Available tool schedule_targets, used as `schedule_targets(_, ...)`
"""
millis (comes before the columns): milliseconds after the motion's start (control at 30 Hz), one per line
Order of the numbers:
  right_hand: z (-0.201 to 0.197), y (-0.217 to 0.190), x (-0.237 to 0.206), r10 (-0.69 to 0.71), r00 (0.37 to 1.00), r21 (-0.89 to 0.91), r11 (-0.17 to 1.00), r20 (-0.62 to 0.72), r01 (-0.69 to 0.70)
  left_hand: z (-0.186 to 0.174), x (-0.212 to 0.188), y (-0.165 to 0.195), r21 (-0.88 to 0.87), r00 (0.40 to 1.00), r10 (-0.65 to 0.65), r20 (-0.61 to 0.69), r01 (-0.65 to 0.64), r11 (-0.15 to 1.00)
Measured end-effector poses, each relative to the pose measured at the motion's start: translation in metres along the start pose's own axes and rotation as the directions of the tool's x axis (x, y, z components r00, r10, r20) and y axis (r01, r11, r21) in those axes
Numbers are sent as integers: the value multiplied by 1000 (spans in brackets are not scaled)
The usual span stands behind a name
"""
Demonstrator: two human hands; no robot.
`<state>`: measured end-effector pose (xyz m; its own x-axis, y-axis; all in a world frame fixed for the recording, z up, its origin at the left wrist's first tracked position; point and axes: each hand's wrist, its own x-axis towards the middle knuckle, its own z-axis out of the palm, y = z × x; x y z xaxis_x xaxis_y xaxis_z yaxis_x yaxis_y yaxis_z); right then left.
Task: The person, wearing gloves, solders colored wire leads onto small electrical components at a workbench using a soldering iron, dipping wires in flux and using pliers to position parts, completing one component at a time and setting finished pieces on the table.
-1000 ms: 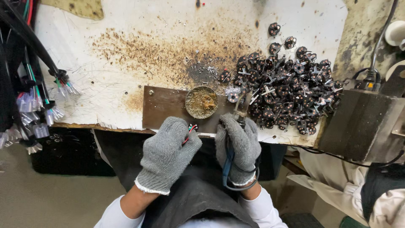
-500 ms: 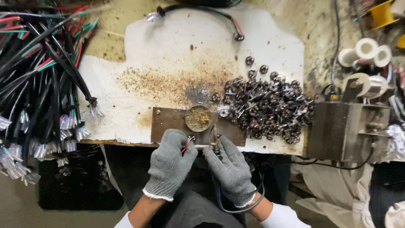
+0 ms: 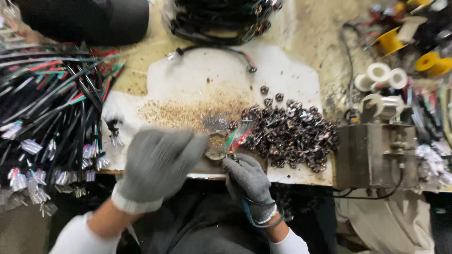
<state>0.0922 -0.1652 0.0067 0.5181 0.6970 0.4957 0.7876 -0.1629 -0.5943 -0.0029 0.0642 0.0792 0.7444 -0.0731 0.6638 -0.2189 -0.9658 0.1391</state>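
My right hand (image 3: pixel 249 181), in a grey knit glove, is closed on a thin bundle of red, green and pale wires (image 3: pixel 239 135). The wire ends stick up beside a small round dish (image 3: pixel 215 149) at the bench's front edge. My left hand (image 3: pixel 157 162), also in a grey glove, is blurred by motion just left of the dish. Whether it holds anything cannot be made out. A blue and black cable (image 3: pixel 256 216) loops around my right wrist.
A pile of dark round parts (image 3: pixel 294 136) lies right of the dish on a stained white sheet (image 3: pixel 212 80). A grey metal box (image 3: pixel 374 155) stands further right, with white spools (image 3: pixel 381 75) and yellow spools (image 3: pixel 431 61) behind. Bundled wires (image 3: pixel 56 113) cover the left; a black cable coil (image 3: pixel 216 19) lies behind.
The view has shifted further over the bench. My right hand has raised the wire ends beside the dish. My left hand has swung left and upward, now blurred.
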Motion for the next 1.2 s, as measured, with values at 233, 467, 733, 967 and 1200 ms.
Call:
schedule_targets(233,12,-1,-18,-22,981,-34,999,-192,16,100,112,-96,564,950,242,-196,-92,821)
schedule_targets(467,7,3,-9,154,937,164,981,-314,-106,-15,-27,-90,740,552,-800,237,431,516)
schedule_targets(733,-4,8,-37,368,705,498,867,-606,-25,-28,-44,-92,647,635,-751,180,499,577)
schedule_targets(967,15,17,-43,551,827,777,568,-113,-272,-73,-39,-11,-84,618,-779,-108,775,627)
schedule_targets(1200,-12,-15,-54,391,892,599,779,-228,-188,21,-84,97,-580,665,-431,610,745,329)
